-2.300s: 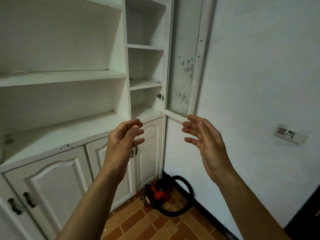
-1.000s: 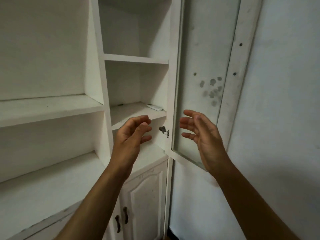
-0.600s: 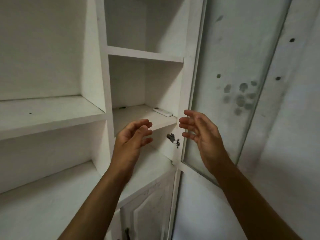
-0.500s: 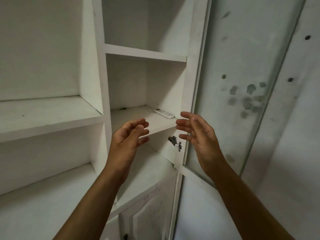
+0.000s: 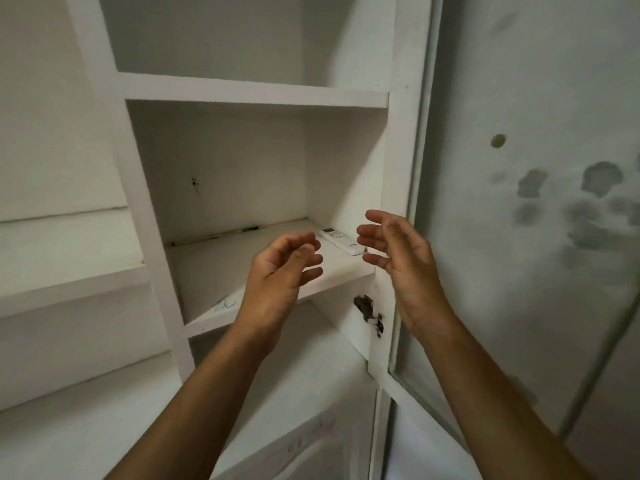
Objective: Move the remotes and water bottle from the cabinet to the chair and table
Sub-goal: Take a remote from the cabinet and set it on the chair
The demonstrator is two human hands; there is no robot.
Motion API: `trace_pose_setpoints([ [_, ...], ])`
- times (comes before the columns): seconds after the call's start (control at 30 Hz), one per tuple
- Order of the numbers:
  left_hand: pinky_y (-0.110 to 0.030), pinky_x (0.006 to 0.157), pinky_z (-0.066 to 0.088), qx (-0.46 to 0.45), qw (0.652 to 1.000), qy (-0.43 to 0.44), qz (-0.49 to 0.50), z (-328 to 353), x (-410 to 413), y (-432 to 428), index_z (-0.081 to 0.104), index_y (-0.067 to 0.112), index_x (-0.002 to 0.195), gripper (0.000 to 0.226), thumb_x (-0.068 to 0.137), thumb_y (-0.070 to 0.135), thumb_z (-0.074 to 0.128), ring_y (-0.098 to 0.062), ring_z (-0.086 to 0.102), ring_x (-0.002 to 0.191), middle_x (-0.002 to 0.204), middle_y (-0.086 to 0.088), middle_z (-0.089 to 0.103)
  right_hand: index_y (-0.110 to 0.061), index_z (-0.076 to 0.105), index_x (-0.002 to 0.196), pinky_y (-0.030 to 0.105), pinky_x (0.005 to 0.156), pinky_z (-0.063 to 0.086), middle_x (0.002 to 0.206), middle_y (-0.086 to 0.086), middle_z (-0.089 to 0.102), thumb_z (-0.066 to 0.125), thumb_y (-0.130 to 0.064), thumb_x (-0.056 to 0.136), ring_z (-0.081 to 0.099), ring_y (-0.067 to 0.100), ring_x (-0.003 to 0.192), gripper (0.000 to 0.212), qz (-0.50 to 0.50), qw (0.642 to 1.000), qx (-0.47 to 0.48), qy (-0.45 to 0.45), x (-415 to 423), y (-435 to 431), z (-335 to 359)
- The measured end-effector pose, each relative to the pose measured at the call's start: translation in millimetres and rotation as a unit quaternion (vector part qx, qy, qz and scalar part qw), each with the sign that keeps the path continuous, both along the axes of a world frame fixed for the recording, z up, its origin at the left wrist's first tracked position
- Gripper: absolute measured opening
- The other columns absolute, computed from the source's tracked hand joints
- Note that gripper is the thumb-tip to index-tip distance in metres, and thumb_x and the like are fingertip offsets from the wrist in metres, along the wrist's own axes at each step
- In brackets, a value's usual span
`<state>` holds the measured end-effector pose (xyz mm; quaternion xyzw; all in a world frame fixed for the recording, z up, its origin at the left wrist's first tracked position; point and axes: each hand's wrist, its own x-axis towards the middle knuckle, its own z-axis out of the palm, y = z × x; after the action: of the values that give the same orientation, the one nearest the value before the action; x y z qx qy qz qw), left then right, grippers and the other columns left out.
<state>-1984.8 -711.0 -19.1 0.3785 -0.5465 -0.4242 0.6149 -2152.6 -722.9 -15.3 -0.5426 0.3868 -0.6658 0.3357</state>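
A white remote (image 5: 341, 241) lies flat near the right end of a shelf (image 5: 221, 271) inside the white cabinet. Both hands are raised in front of that shelf, just short of the remote. My left hand (image 5: 280, 275) hovers to the remote's left with its fingers loosely curled and holds nothing. My right hand (image 5: 401, 258) is beside the remote's near end, fingers relaxed and spread, also empty. No water bottle, chair or table is in view.
The cabinet's glass door (image 5: 519, 202) stands open at the right, close behind my right hand, with a metal hinge (image 5: 369, 313) below the shelf. A wider shelf (image 5: 62, 271) runs to the left. Another shelf (image 5: 256, 93) sits above.
I have come closer to the cabinet, and the view has risen from the floor cupboards to the shelf with the remote. Both hands have stayed raised and empty, nearing the remote.
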Motion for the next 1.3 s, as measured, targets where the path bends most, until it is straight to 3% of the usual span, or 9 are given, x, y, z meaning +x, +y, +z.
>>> trace_pose_setpoints([
  [0.27, -0.036, 0.092, 0.057, 0.026, 1.0, 0.012, -0.004, 4.6, -9.3, -68.7, 0.067, 0.012, 0.113, 0.017, 0.101, 0.012, 0.055, -0.024, 0.07, 0.096, 0.109, -0.011, 0.07, -0.019, 0.064, 0.122, 0.042, 0.104, 0.051, 0.118, 0.011, 0.069, 0.036, -0.036, 0.108, 0.066, 0.025, 0.112, 0.036, -0.031, 0.998, 0.048, 0.006, 8.3, -55.6, -6.5],
  [0.4, -0.037, 0.097, 0.056, 0.055, 0.998, 0.009, -0.013, 11.5, -9.2, -98.2, 0.065, 0.009, 0.119, 0.021, 0.1, 0.013, 0.056, -0.024, 0.067, 0.096, 0.1, -0.006, 0.067, -0.03, 0.064, 0.124, 0.04, 0.106, 0.049, 0.12, 0.002, 0.069, 0.031, -0.059, 0.103, 0.065, 0.02, 0.116, 0.049, -0.055, 0.991, 0.096, 0.077, 8.8, -83.7, -3.6],
  [0.5, -0.039, 0.099, 0.054, 0.093, 0.995, 0.024, -0.038, 17.1, -10.7, -115.2, 0.064, 0.011, 0.103, 0.009, 0.1, 0.012, 0.056, -0.025, 0.062, 0.092, 0.093, -0.007, 0.062, -0.042, 0.064, 0.118, 0.047, 0.107, 0.047, 0.122, -0.01, 0.07, 0.02, -0.085, 0.081, 0.063, 0.015, 0.117, 0.071, -0.078, 0.975, 0.107, 0.178, 7.7, -98.6, 0.9],
  [0.57, -0.037, 0.093, 0.055, 0.127, 0.989, 0.045, -0.057, 19.8, -15.1, -127.6, 0.061, 0.01, 0.091, 0.01, 0.1, 0.009, 0.055, -0.022, 0.062, 0.086, 0.09, -0.008, 0.06, -0.035, 0.059, 0.13, 0.049, 0.108, 0.045, 0.13, -0.004, 0.066, 0.022, -0.076, 0.089, 0.06, 0.018, 0.12, 0.069, -0.069, 0.96, 0.128, 0.238, 8.8, -108.3, 2.8],
  [0.67, -0.032, 0.077, 0.054, 0.174, 0.979, 0.076, -0.073, 17.3, -23.7, -145.1, 0.058, 0.007, 0.086, 0.013, 0.098, 0.007, 0.054, -0.021, 0.059, 0.075, 0.083, -0.012, 0.057, -0.03, 0.052, 0.14, 0.039, 0.103, 0.046, 0.142, 0.002, 0.059, 0.043, -0.047, 0.103, 0.057, 0.023, 0.128, 0.041, -0.054, 0.932, 0.154, 0.322, 10.5, -123.6, 1.4],
  [0.8, -0.031, 0.071, 0.051, 0.227, 0.967, 0.083, -0.085, 8.8, -34.0, -166.3, 0.06, 0.006, 0.091, 0.013, 0.098, 0.014, 0.054, -0.022, 0.058, 0.077, 0.091, -0.016, 0.061, -0.023, 0.042, 0.15, 0.026, 0.091, 0.039, 0.15, 0.004, 0.053, 0.056, -0.031, 0.1, 0.055, 0.025, 0.132, 0.052, -0.073, 0.895, 0.197, 0.394, 13.3, -141.6, -3.3],
  [1.03, -0.035, 0.064, 0.053, 0.274, 0.951, 0.111, -0.088, 4.9, -42.7, -184.8, 0.056, 0.002, 0.102, 0.018, 0.098, 0.019, 0.055, -0.027, 0.06, 0.07, 0.087, -0.019, 0.059, -0.016, 0.042, 0.151, 0.034, 0.113, 0.038, 0.153, 0.01, 0.05, 0.051, -0.018, 0.098, 0.049, 0.03, 0.139, 0.053, -0.104, 0.875, 0.208, 0.425, 18.0, -155.7, -1.7],
  [1.13, -0.039, 0.068, 0.056, 0.274, 0.953, 0.109, -0.074, 4.9, -44.8, -188.5, 0.054, 0.001, 0.108, 0.021, 0.096, 0.018, 0.057, -0.031, 0.061, 0.082, 0.104, -0.021, 0.055, -0.01, 0.049, 0.145, 0.034, 0.11, 0.042, 0.148, 0.013, 0.055, 0.061, -0.021, 0.097, 0.053, 0.03, 0.135, 0.051, -0.127, 0.872, 0.214, 0.422, 14.6, -161.8, -1.5],
  [1.3, -0.033, 0.06, 0.057, 0.249, 0.966, 0.063, -0.036, 2.3, -45.9, -183.5, 0.064, -0.006, 0.111, 0.023, 0.094, 0.008, 0.056, -0.025, 0.064, 0.068, 0.082, -0.016, 0.065, -0.001, 0.065, 0.124, 0.039, 0.1, 0.051, 0.13, 0.019, 0.067, 0.071, -0.022, 0.092, 0.063, 0.033, 0.12, 0.039, -0.141, 0.893, 0.215, 0.368, 17.1, -160.8, -0.1],
])
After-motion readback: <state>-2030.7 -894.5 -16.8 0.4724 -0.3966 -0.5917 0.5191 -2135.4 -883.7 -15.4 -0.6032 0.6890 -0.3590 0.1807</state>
